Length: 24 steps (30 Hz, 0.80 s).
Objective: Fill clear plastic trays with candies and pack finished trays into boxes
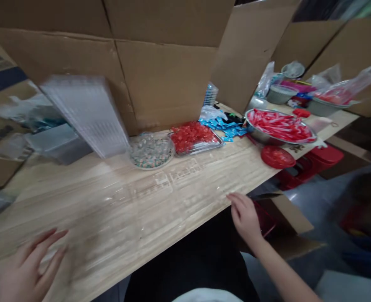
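My left hand (37, 264) is at the lower left over the wooden tabletop, somewhat blurred, its fingers spread and nothing seen in them. At the table's front edge is my right hand (244, 216), fingers stretched out to the left, with no held thing visible. Clear plastic trays (163, 180) lie flat across the tabletop between the hands, hard to make out against the wood. My right fingertips are near their right end; whether they touch cannot be seen.
Behind stand a stack of clear plastic trays (89, 113), a round dish of small pieces (152, 151), a tray of red pieces (193, 138) and blue packets (226, 126). To the right are a metal bowl of red-and-white strips (280, 126) and a red bowl (277, 157). Cardboard (169, 84) walls the back.
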{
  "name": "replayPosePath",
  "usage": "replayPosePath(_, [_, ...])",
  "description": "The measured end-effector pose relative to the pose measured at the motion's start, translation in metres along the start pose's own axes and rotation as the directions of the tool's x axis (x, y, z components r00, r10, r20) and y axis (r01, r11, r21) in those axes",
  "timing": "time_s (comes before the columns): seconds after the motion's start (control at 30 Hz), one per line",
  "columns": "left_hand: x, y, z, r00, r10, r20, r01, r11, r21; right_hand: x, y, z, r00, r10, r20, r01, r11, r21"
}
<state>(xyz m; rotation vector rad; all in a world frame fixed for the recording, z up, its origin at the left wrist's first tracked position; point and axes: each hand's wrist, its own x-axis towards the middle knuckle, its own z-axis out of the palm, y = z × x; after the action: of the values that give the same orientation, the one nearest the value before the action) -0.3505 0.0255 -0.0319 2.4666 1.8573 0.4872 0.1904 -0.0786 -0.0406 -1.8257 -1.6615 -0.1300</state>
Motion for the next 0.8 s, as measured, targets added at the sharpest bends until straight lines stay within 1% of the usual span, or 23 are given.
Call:
replayPosePath(0.07, [0.020,0.024,0.012,1.000,0.010,0.013,-0.009,0.999,-0.033,0.034,0.055,-0.010,0.999,0.008,-0.032,-0.014,0.984,-0.179])
replayPosePath(0.1, [0.028,0.034,0.019,0.999,0.025,0.034,-0.024,0.999,-0.032,0.051,0.081,-0.013,1.000,0.007,-0.022,-0.012,0.968,-0.250])
replayPosePath(0.17, [0.039,0.047,0.032,0.996,0.056,0.073,-0.055,0.998,-0.008,0.085,0.127,-0.016,0.998,-0.020,0.059,0.039,0.938,-0.344])
replayPosePath(0.2, [0.041,0.050,0.037,0.995,0.057,0.086,-0.057,0.998,-0.002,0.099,0.146,-0.016,0.993,-0.031,0.110,0.071,0.923,-0.379])
replayPosePath(0.27, [0.042,0.053,0.042,0.992,0.030,0.123,-0.028,1.000,-0.011,0.120,0.174,-0.012,0.976,-0.037,0.212,0.127,0.895,-0.428])
replayPosePath(0.33, [0.041,0.054,0.043,0.988,-0.005,0.155,0.010,0.999,-0.031,0.133,0.187,-0.008,0.954,-0.028,0.298,0.168,0.874,-0.455])
replayPosePath(0.4, [0.040,0.054,0.043,0.985,-0.020,0.170,0.026,0.999,-0.032,0.139,0.182,-0.002,0.944,-0.030,0.328,0.189,0.863,-0.468])
replayPosePath(0.47, [0.040,0.053,0.042,0.985,-0.021,0.172,0.024,1.000,-0.017,0.143,0.163,0.003,0.948,-0.073,0.309,0.214,0.867,-0.451])
replayPosePath(0.5, [0.040,0.053,0.042,0.986,-0.022,0.168,0.024,1.000,-0.006,0.143,0.150,0.007,0.944,-0.117,0.307,0.246,0.872,-0.423])
replayPosePath(0.53, [0.040,0.053,0.042,0.987,-0.024,0.161,0.023,1.000,0.008,0.143,0.136,0.011,0.924,-0.179,0.337,0.306,0.875,-0.374])
replayPosePath(0.6, [0.040,0.055,0.042,0.989,-0.024,0.148,0.019,0.999,0.036,0.141,0.110,0.019,0.838,-0.310,0.449,0.453,0.854,-0.255])
replayPosePath(0.63, [0.040,0.056,0.042,0.989,-0.016,0.144,0.010,0.999,0.048,0.139,0.098,0.023,0.809,-0.344,0.476,0.489,0.844,-0.220])
replayPosePath(0.67, [0.040,0.058,0.041,0.989,-0.007,0.145,-0.001,0.998,0.057,0.138,0.088,0.027,0.800,-0.359,0.480,0.501,0.841,-0.206])
replayPosePath(0.73, [0.040,0.062,0.040,0.989,0.008,0.145,-0.019,0.997,0.077,0.134,0.067,0.035,0.822,-0.363,0.438,0.484,0.851,-0.204])
replayPosePath(0.77, [0.039,0.064,0.039,0.991,0.007,0.137,-0.019,0.996,0.088,0.132,0.057,0.039,0.820,-0.385,0.425,0.493,0.851,-0.182])
replayPosePath(0.8, [0.039,0.066,0.037,0.992,0.001,0.124,-0.014,0.995,0.100,0.130,0.045,0.043,0.795,-0.429,0.430,0.526,0.839,-0.136])
